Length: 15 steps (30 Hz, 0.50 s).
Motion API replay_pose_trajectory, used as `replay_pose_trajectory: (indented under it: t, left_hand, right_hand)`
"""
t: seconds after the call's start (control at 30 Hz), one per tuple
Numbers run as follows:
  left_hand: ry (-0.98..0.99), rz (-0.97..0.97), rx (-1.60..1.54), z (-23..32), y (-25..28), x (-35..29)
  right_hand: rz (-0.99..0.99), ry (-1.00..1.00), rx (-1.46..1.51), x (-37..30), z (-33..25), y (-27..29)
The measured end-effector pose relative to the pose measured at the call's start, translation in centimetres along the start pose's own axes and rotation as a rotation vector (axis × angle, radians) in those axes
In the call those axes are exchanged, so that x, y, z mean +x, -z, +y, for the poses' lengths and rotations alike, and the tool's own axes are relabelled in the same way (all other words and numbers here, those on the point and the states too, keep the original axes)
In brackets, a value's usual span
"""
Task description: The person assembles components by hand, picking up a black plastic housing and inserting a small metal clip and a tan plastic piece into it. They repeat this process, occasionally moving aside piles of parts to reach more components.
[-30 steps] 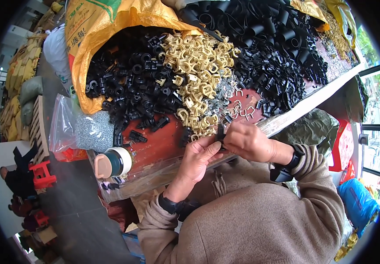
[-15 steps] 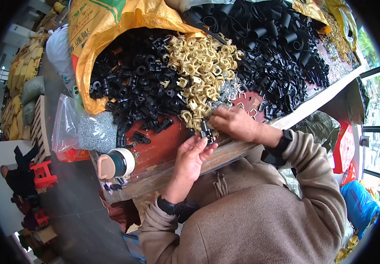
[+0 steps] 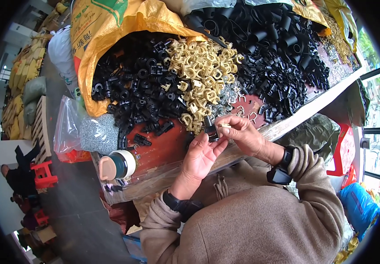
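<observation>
My left hand (image 3: 198, 159) grips a black plastic fitting (image 3: 209, 125) upright between thumb and fingers, over the table's near edge. My right hand (image 3: 246, 137) pinches a small cream plastic clip (image 3: 225, 126) right beside the fitting; whether the two touch I cannot tell. Just beyond both hands lies a heap of cream clips (image 3: 201, 66). To its left spreads a pile of black fittings (image 3: 143, 90), spilling out of an orange woven sack (image 3: 84, 72). Bent metal wire clips (image 3: 241, 110) lie right of the cream heap, beyond my right hand.
Small black parts (image 3: 278, 83) and black tube pieces (image 3: 260, 33) cover the table's right and far side. A lidded cup (image 3: 119, 163) stands near the left corner, by a clear bag of small metal pieces (image 3: 100, 132). A pale wooden strip (image 3: 304, 116) edges the red tabletop (image 3: 154, 147).
My right hand has drawn back from the edge of the cream heap toward me, now with a cream clip in its fingers. The left hand still holds the black fitting, moved slightly right.
</observation>
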<state>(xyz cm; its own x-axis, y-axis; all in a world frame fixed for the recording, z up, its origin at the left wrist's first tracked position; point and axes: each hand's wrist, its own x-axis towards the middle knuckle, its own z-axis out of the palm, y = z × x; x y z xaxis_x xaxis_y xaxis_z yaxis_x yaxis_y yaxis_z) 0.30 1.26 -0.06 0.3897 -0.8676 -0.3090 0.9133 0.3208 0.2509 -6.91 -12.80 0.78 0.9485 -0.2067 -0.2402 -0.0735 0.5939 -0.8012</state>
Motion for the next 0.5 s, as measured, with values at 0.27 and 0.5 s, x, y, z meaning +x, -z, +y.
replay_pose_trajectory:
  t: [0.27,0.5]
  left_hand:
    - [0.000,-0.004,-0.019,0.1,0.6,0.1]
    - [0.007,-0.016,0.053,0.3,0.4,-0.2]
  right_hand:
    - [-0.143,0.122,-0.328,-0.6,-0.5,0.8]
    - [-0.244,0.034,-0.821,-0.8,-3.7,0.6]
